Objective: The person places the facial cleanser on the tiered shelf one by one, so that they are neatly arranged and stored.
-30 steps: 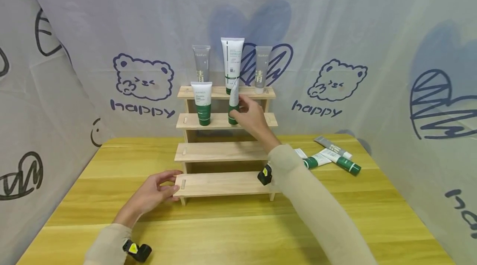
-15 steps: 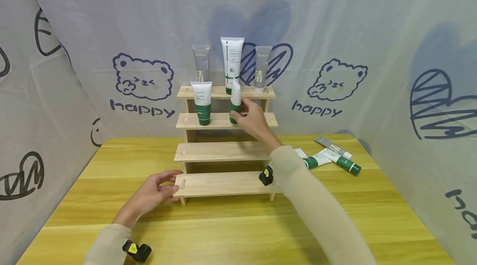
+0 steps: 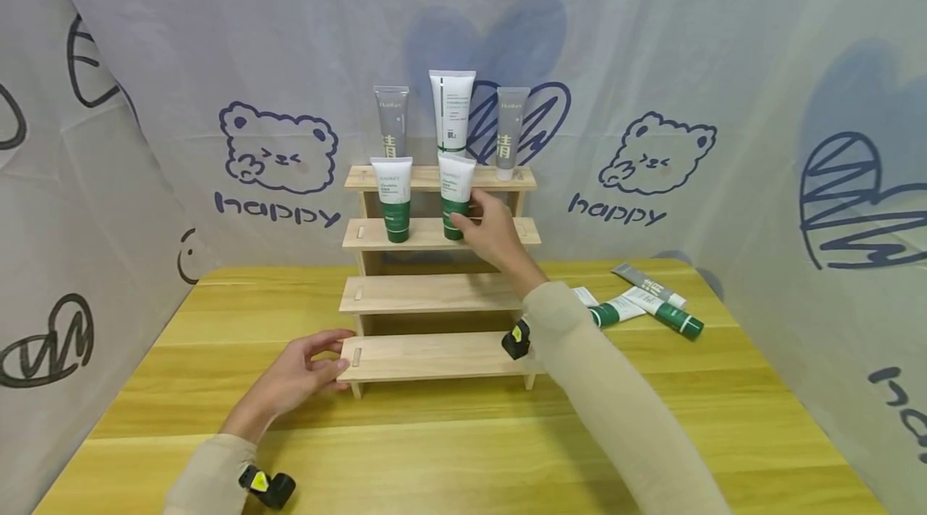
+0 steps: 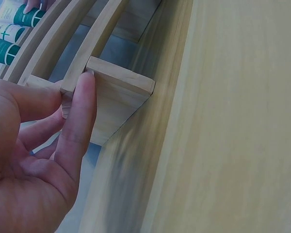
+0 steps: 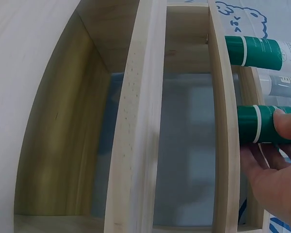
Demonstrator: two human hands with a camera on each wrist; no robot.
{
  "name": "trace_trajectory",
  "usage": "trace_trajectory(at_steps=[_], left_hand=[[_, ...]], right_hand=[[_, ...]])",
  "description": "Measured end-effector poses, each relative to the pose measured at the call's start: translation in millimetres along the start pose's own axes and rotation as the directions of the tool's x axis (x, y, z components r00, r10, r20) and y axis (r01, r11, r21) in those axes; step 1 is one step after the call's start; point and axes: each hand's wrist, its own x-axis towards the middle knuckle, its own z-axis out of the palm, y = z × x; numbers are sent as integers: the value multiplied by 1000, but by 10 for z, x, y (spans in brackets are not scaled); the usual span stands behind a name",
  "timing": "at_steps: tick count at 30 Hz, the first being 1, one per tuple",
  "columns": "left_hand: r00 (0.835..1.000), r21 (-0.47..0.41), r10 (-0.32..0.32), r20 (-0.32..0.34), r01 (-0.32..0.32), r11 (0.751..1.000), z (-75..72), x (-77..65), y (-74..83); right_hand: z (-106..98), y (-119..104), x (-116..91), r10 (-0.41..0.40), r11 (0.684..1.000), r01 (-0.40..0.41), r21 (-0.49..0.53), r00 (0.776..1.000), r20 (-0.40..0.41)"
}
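A white-and-green squeeze tube stands cap down on the second tier from the top of a wooden stepped rack. My right hand pinches its green lower part between thumb and fingers; the right wrist view shows the thumb on the green tube. To its left on that tier stands a matching tube. Low at the rack's left end, my left hand grips the corner of the bottom tier. In the left wrist view, thumb and fingers pinch the board end.
On the top tier stand a grey tube, a larger white tube and another grey tube. Several tubes lie on the table right of the rack, among them a green-capped tube. A patterned cloth hangs behind.
The tube in my right hand has turned from edge-on so its printed front faces forward. My left hand has kept its place on the rack.
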Motion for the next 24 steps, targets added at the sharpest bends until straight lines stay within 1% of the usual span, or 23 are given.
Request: trace_trajectory(at_steps=[5, 12, 19, 22, 24], left_hand=[[1000, 3, -6, -6, 6, 1000, 3, -2, 8], [1000, -2, -13, -5, 13, 1000, 4, -10, 21], [1000, 0, -18, -10, 18, 1000, 2, -7, 25], [1000, 6, -16, -7, 16, 1000, 14, -4, 25], [1000, 4, -14, -4, 14, 1000, 21, 3, 27]], right_hand=[[-18, 6, 0, 24, 1000, -25, 10, 1000, 15], [-46, 34, 7, -11, 1000, 10, 27, 999, 33], [-65, 56, 8, -13, 999, 9, 54, 998, 59], [-115, 43, -5, -1, 999, -3, 44, 997, 77], [-189, 31, -18, 0, 998, -5, 61, 997, 83]])
